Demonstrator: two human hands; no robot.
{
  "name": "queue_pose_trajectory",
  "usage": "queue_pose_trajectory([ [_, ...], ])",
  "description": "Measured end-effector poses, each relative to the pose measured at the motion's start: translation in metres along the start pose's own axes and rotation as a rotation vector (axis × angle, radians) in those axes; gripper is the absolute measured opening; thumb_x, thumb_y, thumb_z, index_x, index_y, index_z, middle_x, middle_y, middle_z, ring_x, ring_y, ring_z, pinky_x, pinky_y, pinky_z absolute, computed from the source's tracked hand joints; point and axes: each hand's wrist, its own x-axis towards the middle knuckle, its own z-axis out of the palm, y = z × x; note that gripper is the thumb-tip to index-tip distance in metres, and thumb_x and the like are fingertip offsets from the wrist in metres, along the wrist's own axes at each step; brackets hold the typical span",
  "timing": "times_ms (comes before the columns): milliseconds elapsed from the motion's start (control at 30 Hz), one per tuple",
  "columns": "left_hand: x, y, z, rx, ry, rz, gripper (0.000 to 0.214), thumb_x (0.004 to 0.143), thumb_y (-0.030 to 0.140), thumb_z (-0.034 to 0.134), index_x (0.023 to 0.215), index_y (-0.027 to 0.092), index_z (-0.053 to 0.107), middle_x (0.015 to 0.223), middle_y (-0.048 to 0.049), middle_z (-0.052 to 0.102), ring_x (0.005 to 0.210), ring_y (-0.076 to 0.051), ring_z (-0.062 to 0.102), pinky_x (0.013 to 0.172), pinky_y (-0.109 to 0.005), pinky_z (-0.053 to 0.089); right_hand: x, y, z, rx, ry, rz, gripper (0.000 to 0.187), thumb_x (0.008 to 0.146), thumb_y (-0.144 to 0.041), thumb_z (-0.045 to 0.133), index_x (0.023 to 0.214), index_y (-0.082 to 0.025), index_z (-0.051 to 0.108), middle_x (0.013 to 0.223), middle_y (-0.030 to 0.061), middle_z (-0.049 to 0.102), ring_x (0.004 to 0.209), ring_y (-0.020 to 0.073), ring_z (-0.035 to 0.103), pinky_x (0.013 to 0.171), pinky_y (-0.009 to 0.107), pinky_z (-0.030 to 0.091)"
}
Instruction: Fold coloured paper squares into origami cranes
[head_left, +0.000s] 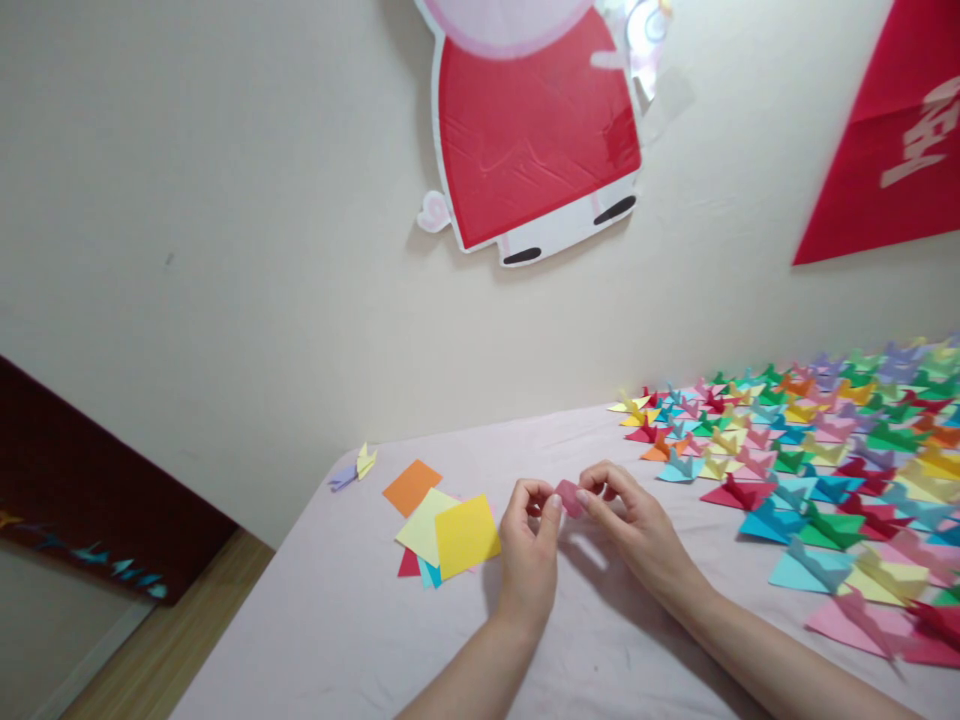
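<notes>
Both my hands meet over the middle of the pale pink table [352,620]. Between their fingertips is a small folded pink paper piece [570,497]. My left hand [529,545] pinches its left side with thumb and forefinger. My right hand [637,520] grips the right side, fingers curled round it. Just left of my left hand lies a loose stack of square paper sheets [442,530], yellow on top, with orange, red and blue showing underneath.
Several rows of folded paper cranes [817,470] in many colours cover the table's right part. Two small folded pieces [354,470] lie at the far left corner. A wall with a cartoon cut-out [536,130] and a red poster [892,140] stands behind. Wooden floor [172,640] lies beyond the left edge.
</notes>
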Motion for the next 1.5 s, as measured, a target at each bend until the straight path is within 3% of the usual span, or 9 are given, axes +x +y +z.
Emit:
queue_pose_trajectory([
  [200, -0.002, 0.000, -0.001, 0.064, -0.020, -0.007, 0.007, 0.089, 0.027, 0.053, 0.084, 0.022, 0.056, 0.081, 0.0005, 0.059, 0.079, -0.017, 0.055, 0.072, -0.026, 0.043, -0.001, -0.004, 0.001, -0.007, -0.017, 0.046, 0.029, 0.087, -0.043, 0.058, 0.066, -0.023, 0.061, 0.070, 0.0012, 0.060, 0.074, 0.0206, 0.056, 0.066, 0.030, 0.044],
  [400, 0.001, -0.005, 0.000, 0.031, 0.055, -0.017, 0.011, 0.087, 0.030, 0.055, 0.082, 0.021, 0.055, 0.077, 0.0012, 0.056, 0.075, -0.016, 0.053, 0.070, -0.026, 0.042, 0.003, 0.001, -0.001, 0.045, -0.027, 0.124, 0.025, 0.083, -0.044, 0.060, 0.077, -0.022, 0.071, 0.076, 0.0019, 0.069, 0.073, 0.0199, 0.061, 0.065, 0.029, 0.046],
  [567, 0.001, -0.002, 0.000, -0.002, 0.049, -0.032, 0.014, 0.087, 0.032, 0.055, 0.081, 0.020, 0.055, 0.077, 0.0012, 0.055, 0.074, -0.016, 0.052, 0.068, -0.025, 0.042, 0.003, 0.004, 0.000, 0.110, -0.011, 0.179, 0.026, 0.081, -0.045, 0.064, 0.075, -0.020, 0.068, 0.069, -0.0002, 0.067, 0.064, 0.0164, 0.058, 0.060, 0.027, 0.046],
  [700, 0.000, -0.002, -0.001, 0.008, 0.024, -0.032, 0.013, 0.089, 0.032, 0.054, 0.082, 0.021, 0.055, 0.077, 0.0010, 0.056, 0.074, -0.016, 0.053, 0.069, -0.025, 0.042, 0.003, 0.004, 0.000, 0.138, 0.019, 0.157, 0.027, 0.081, -0.047, 0.065, 0.078, -0.020, 0.065, 0.069, -0.0007, 0.064, 0.063, 0.0157, 0.057, 0.059, 0.027, 0.047],
  [1000, -0.002, -0.003, -0.001, 0.114, -0.109, -0.021, 0.015, 0.092, 0.033, 0.053, 0.084, 0.022, 0.058, 0.082, -0.0008, 0.061, 0.077, -0.017, 0.056, 0.071, -0.027, 0.043, 0.005, 0.008, -0.003, 0.080, -0.058, 0.139, 0.029, 0.084, -0.047, 0.060, 0.072, -0.021, 0.065, 0.068, 0.0006, 0.061, 0.068, 0.0190, 0.058, 0.064, 0.031, 0.047],
  [1267, 0.000, -0.003, -0.001, -0.057, 0.011, -0.044, 0.021, 0.089, 0.037, 0.057, 0.076, 0.020, 0.055, 0.070, 0.0015, 0.055, 0.068, -0.015, 0.051, 0.063, -0.024, 0.041, 0.004, 0.002, -0.001, -0.091, -0.101, 0.020, 0.035, 0.090, -0.048, 0.053, 0.066, -0.024, 0.062, 0.071, 0.0021, 0.061, 0.077, 0.0222, 0.057, 0.072, 0.035, 0.045],
  [1500, 0.001, -0.002, -0.001, -0.030, 0.013, -0.036, 0.022, 0.090, 0.040, 0.055, 0.084, 0.020, 0.059, 0.075, -0.0001, 0.059, 0.071, -0.016, 0.055, 0.067, -0.025, 0.044, 0.002, 0.006, -0.002, -0.223, -0.090, -0.043, 0.038, 0.094, -0.046, 0.047, 0.064, -0.025, 0.056, 0.067, 0.0017, 0.058, 0.074, 0.0221, 0.052, 0.069, 0.035, 0.042],
])
